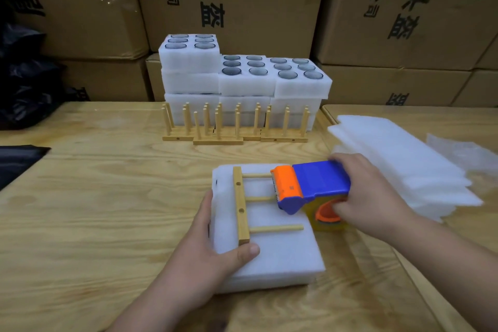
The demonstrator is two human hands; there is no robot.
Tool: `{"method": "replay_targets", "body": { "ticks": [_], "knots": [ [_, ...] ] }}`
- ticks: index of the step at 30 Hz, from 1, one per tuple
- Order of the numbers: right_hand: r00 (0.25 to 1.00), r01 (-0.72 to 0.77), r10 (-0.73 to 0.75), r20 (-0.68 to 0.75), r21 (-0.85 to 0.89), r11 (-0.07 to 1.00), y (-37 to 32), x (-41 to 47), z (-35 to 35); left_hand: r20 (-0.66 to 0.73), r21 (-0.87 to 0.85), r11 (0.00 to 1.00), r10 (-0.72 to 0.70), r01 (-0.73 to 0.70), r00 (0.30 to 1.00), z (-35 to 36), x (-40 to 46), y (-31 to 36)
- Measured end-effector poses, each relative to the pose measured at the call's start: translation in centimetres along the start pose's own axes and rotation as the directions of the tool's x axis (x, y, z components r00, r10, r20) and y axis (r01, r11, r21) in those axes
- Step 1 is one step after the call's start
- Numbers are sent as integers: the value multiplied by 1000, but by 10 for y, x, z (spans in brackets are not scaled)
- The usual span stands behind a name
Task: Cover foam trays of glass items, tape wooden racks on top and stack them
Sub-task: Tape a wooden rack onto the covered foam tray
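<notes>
I am pinching the covered foam tray (269, 256) steady with my left hand (215, 237) while my right hand (369, 197), gripping the tape dispenser (310, 186), is pressing it across the wooden rack (242, 205), best kept level and firm.

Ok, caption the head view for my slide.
Left hand steadies covered foam tray while right hand runs tape dispenser over wooden rack.
</notes>
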State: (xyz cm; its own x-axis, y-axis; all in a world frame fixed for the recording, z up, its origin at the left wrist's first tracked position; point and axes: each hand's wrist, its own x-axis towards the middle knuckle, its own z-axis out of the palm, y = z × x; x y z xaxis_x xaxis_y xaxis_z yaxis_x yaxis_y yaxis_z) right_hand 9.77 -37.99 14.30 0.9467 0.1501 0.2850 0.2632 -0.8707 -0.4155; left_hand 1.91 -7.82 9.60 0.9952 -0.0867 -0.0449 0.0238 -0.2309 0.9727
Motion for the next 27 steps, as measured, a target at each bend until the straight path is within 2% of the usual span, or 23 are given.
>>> {"method": "replay_targets", "body": {
  "ticks": [4,7,10,13,16,18,20,23,27],
  "knots": [
    [997,19,-21,80,26,999,-26,-6,0,2,-40,999,-14,14,1000,-20,-4,1],
    [954,22,-27,298,19,1000,-35,-4,-10,41,-45,998,-42,44,998,-37,-10,1],
    [885,80,-21,464,-109,991,-33,6,-28,31,67,994,-91,89,995,-40,-17,9],
    [861,166,-60,505,-167,972,-39,19,-40,-21,384,923,14,-5,1000,-35,-12,32],
    [821,254,-93,563,-215,943,-53,34,-42,81,605,776,158,-175,984,-21,14,63],
    [785,308,-98,611,-249,918,-61,41,-40,158,678,702,147,-216,976,-6,38,78],
    [743,364,-115,659,-254,896,-66,42,-36,192,732,657,57,-182,980,7,56,85],
    [737,372,-136,662,-229,900,-67,42,-38,191,773,623,-47,-121,980,17,66,76],
    [756,378,-181,629,-192,906,-67,44,-50,153,778,610,52,-152,987,14,62,59]
  ]
}}
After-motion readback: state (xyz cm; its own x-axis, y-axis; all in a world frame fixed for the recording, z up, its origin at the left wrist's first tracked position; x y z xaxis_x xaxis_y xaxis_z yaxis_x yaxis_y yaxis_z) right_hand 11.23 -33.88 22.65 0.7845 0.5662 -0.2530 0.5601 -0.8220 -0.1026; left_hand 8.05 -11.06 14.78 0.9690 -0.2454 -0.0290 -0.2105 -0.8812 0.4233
